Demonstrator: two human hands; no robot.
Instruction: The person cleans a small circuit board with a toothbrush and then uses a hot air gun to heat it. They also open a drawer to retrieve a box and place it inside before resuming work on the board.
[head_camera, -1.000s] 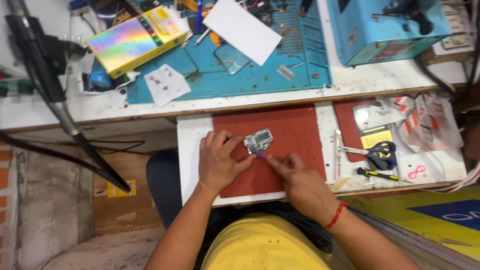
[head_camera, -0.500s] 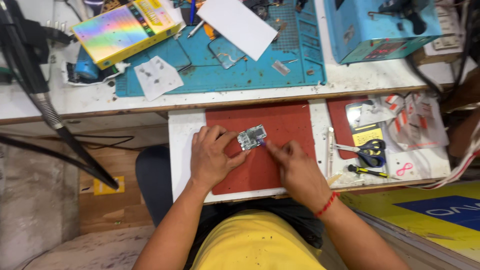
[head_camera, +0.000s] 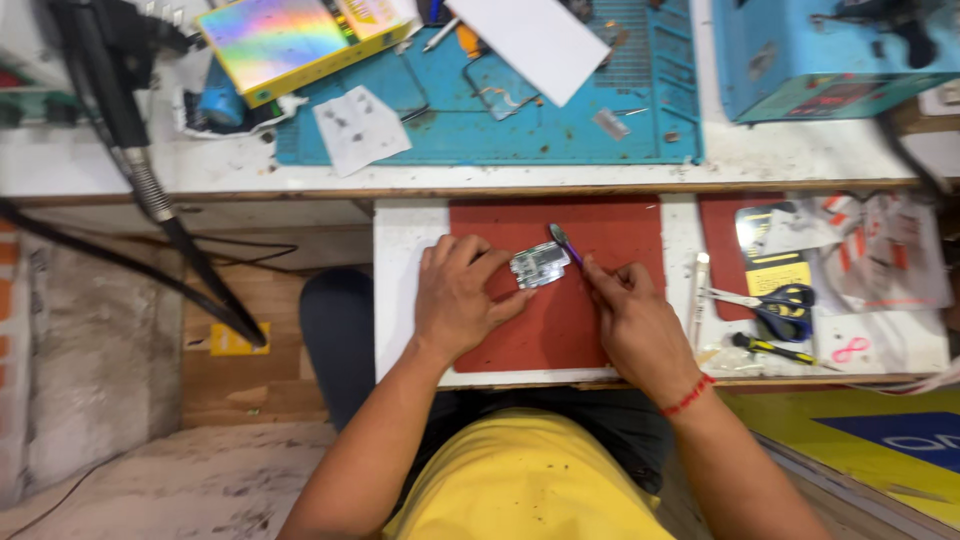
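Nearest the yellow shirt, both hands rest on the red mat. The left hand pins a small circuit board on the mat with its fingertips. The right hand, just right of the board, is closed around a purple-handled tool whose tip sits beside the board's upper right corner. Right of the mat lie blue scissors and a screwdriver. Beyond the mat, on the table, lie a blue work mat, white paper and an iridescent box.
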